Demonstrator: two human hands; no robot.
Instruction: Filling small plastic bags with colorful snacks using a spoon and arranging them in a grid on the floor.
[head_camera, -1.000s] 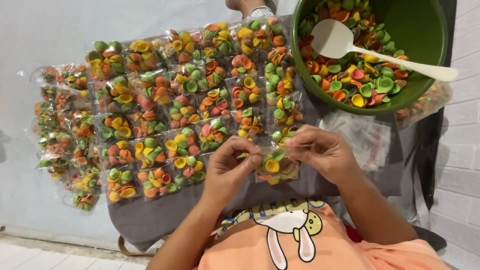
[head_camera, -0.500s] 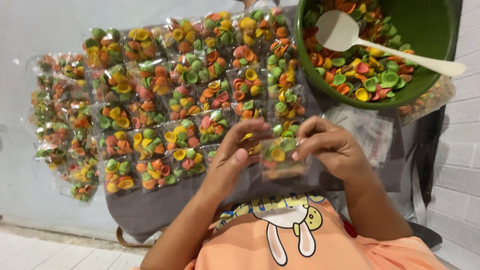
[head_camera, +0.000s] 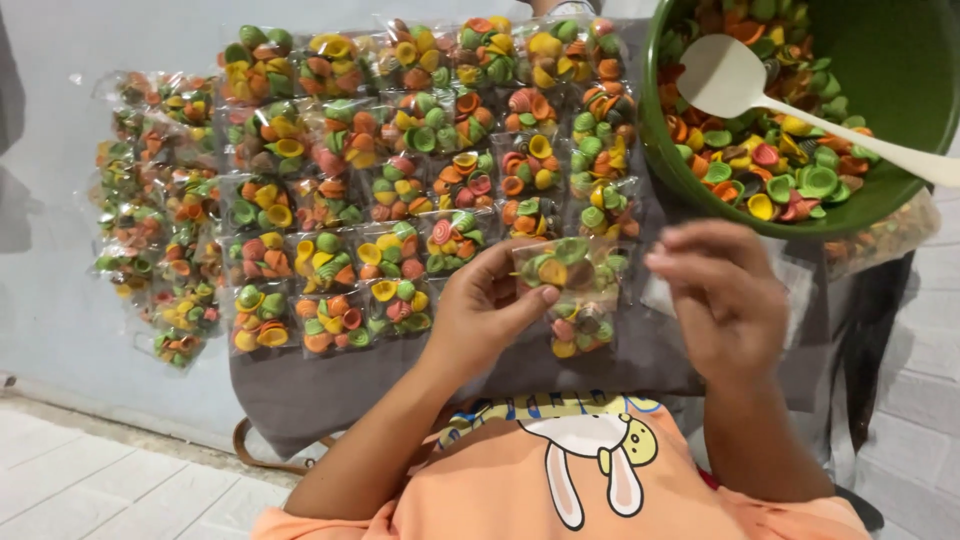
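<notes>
Grey cloth (head_camera: 300, 400) bears packed rows; the small bag (head_camera: 575, 290) is now pinched by the left hand (head_camera: 485, 310) alone, released by the opened right hand (head_camera: 725, 300).

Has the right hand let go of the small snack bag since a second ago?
Yes. The right hand has drawn off to the right, apart from the small snack bag, which only the left hand pinches, below the green bowl.

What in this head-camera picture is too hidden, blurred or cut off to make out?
- Right hand: motion-blurred, so whether its fingers touch the small clear packet of coloured shell-shaped snacks is unclear.
- Round green plastic bowl: cut off by the top and right edges.
- White plastic spoon: handle end leaves the right edge.
- Packet's left corner: covered by the left hand.
</notes>
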